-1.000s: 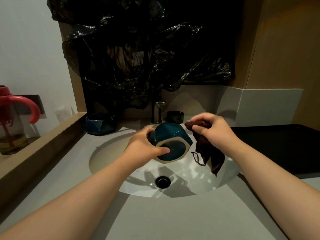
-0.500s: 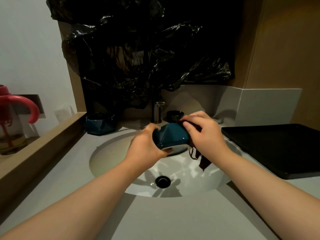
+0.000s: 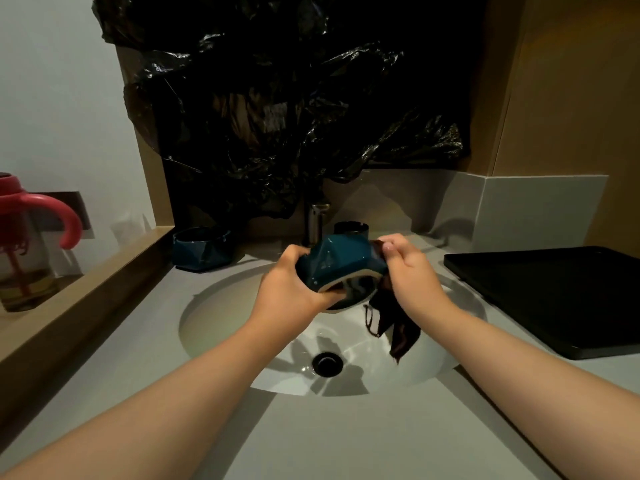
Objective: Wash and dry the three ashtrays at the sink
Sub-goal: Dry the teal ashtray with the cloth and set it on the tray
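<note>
Gripping a teal faceted ashtray (image 3: 341,263) mid-frame, we see it tipped, its pale foot ring facing down toward us; the glaze is glossy, possibly wet. It hangs over the white sink basin (image 3: 221,327), with open room down to the drain (image 3: 327,363). A black tray (image 3: 554,296) edges the right and a wooden ledge (image 3: 86,296) the left. Our left hand (image 3: 291,285) curls round its left side. Our right hand (image 3: 408,271) pinches the right rim, clutching a dangling dark cloth (image 3: 394,327).
</note>
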A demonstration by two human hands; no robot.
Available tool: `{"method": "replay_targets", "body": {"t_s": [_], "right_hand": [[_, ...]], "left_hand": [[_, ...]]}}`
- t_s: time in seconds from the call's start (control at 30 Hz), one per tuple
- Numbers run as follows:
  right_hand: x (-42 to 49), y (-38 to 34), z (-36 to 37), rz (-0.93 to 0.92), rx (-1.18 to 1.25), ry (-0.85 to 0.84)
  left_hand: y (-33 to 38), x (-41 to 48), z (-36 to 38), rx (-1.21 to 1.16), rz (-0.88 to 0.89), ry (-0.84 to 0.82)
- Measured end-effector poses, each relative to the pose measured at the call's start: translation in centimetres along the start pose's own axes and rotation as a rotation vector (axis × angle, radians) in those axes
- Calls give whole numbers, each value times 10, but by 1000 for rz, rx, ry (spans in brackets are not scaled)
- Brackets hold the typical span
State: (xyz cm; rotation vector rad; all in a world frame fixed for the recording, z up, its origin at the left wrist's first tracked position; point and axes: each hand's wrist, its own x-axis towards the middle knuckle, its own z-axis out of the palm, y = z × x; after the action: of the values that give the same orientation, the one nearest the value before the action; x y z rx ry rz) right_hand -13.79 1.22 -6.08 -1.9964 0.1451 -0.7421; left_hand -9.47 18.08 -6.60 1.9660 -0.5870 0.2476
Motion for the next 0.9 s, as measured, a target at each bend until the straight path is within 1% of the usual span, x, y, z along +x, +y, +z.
{"method": "replay_targets", "body": {"t_s": [0.07,0.1,0.17,0.2,0.23,0.27,0.33,0.37,0.4,0.43,0.47,0.53,0.6,0.67,0.8,0.83,0.9], "right_hand": [[4,1,2,197,133,-61],[7,0,1,263,178,-64],[16,1,-11,345,229,-40],[18,0,-23,364,201,-76],[19,-2,-36,361,123,-168],[18,-3,-49,343,-16,-292],[14,-4,-66,299,-393,-554],[13,-6,-67,296,-561,-658],[11,-8,-65,293,-663,-719],[10,-8,-60,269,-690,-742],[10,-7,-54,227,-656,-736],[10,-8,-47,146,-486,-696],[8,-9,-43,108,-390,-676],[8,-9,-39,83,-414,-654],[5,-12,-34,60,-387,-596],[4,-14,-34,62,-384,-593],[3,-17,-32,61,-390,-576]], "left_hand": [[0,2,0,-87,-42,-2],[0,3,0,-122,-63,-5],[-2,5,1,-174,-104,-9],[-4,5,1,-197,-125,-14],[-6,6,1,-218,-149,-22],[-7,7,0,-235,-174,-31],[-9,7,0,-282,-222,-44],[-9,7,-1,-309,-243,-54],[-10,7,-1,-331,-258,-69],[-11,7,-1,-344,-266,-90],[-12,7,-2,-350,-268,-117],[-12,6,-1,-345,-266,-185],[-12,5,-1,-324,-259,-236],[-13,5,-1,-324,-247,-267],[-18,7,-5,-384,-246,-322],[-20,7,-4,-358,-227,-326],[-22,9,-2,-221,-137,-307]]}}
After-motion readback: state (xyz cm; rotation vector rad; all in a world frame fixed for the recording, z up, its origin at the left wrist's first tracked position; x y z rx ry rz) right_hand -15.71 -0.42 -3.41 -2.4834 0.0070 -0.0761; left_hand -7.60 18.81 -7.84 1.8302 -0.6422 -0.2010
